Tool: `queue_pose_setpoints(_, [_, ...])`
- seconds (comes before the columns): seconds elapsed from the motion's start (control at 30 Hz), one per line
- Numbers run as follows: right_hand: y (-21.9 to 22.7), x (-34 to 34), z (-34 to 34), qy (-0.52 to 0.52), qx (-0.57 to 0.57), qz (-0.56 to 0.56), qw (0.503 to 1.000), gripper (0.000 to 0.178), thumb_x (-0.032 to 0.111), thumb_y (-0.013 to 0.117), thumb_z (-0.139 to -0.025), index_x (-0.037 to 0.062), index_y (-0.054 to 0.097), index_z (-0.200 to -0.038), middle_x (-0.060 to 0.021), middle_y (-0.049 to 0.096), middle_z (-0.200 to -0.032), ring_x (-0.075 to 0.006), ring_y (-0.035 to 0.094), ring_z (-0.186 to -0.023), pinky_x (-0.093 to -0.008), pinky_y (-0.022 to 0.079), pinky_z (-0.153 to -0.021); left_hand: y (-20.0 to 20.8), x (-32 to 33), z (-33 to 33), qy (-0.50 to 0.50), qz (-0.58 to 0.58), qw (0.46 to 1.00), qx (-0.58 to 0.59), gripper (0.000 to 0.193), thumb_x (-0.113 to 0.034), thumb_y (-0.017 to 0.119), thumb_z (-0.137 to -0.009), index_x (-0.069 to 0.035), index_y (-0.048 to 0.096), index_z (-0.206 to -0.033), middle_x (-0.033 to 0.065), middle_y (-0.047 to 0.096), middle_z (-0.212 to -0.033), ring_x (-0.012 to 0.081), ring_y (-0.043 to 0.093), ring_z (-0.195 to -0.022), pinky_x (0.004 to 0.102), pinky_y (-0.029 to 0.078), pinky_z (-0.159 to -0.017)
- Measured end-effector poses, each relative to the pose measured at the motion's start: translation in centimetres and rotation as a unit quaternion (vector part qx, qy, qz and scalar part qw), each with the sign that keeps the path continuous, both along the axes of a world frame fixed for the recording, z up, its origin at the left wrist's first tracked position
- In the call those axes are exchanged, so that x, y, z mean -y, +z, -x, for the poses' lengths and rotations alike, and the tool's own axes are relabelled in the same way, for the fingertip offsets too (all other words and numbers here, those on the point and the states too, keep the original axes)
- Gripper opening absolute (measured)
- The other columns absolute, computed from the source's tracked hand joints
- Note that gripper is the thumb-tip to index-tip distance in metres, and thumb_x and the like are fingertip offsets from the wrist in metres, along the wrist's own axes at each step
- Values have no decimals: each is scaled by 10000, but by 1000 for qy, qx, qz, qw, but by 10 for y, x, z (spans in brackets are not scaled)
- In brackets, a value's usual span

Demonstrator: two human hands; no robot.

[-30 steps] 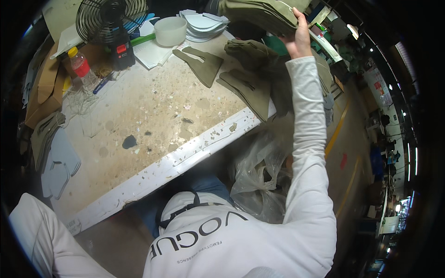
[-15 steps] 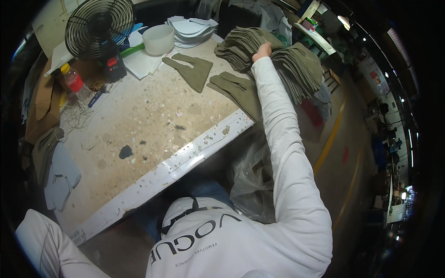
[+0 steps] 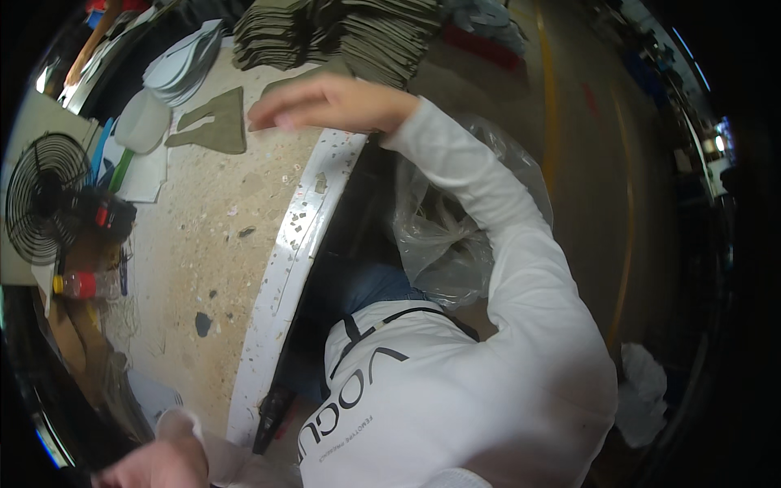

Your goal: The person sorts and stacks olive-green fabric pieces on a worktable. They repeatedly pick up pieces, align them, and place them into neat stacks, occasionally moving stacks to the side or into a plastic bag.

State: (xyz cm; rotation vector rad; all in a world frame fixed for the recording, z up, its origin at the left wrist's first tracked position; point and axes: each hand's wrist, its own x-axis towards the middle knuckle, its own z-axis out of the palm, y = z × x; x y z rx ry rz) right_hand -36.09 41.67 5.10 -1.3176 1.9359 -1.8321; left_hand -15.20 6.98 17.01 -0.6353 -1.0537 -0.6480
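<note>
My right hand point(image 3: 333, 102) hovers over the far right edge of the table, its fingers stretched out and slightly blurred, with nothing seen in them. Partly hidden behind it is an olive fabric piece point(image 3: 313, 73). Left of the fingers lies another olive fabric piece point(image 3: 230, 122), flat, with a slot cut in it. Beyond are two piles of the same cloth, a left stack point(image 3: 272, 37) and a right stack point(image 3: 386, 41). At the lower left my left hand point(image 3: 159, 468) is smeared by motion, and its fingers are cut off by the picture's edge.
Scraps dot the worktable point(image 3: 211, 244). Along its left side stand a black fan point(image 3: 49, 195), a bottle with a red label point(image 3: 89, 285) and a white tub point(image 3: 142, 122). Grey-white cut pieces point(image 3: 183, 65) are piled at the back. A clear plastic bag point(image 3: 447, 252) hangs beside the table.
My view has turned to the right. My right hand has drawn back from the stacks towards me, above the nearer fabric piece. My left hand has come into view at the lower left.
</note>
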Motion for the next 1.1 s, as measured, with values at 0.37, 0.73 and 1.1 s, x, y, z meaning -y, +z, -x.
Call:
queue_pose_setpoints(0.37, [-161,-207,-209,-355,179,-656,642,425,418,767,-721,26,716,-879,-179,702,-865,-343,678,-795,-416,530,-711,-174,-72,67,-81,399,751,520,323,22,664,-721,-92,692,-1022,123,582,-1198,304,558,-1069,402,440,-898])
queue_pose_setpoints(0.73, [-289,-6,-35,-400,80,-545,732,479,131,690,-690,55,617,-1157,-173,507,-1295,-368,490,-1206,-494,455,-960,-190,-57,72,-90,356,727,580,228,4,669,-750,-87,697,-957,95,617,-1144,281,571,-1027,390,424,-900])
queue_pose_setpoints(1.1, [-254,-184,-222,-409,212,-585,668,738,480,621,-871,40,412,-1425,-242,440,-1394,-404,524,-1194,-470,455,-984,-191,-57,77,-143,317,693,632,180,11,645,-771,-56,697,-930,109,643,-1052,292,589,-983,376,440,-879])
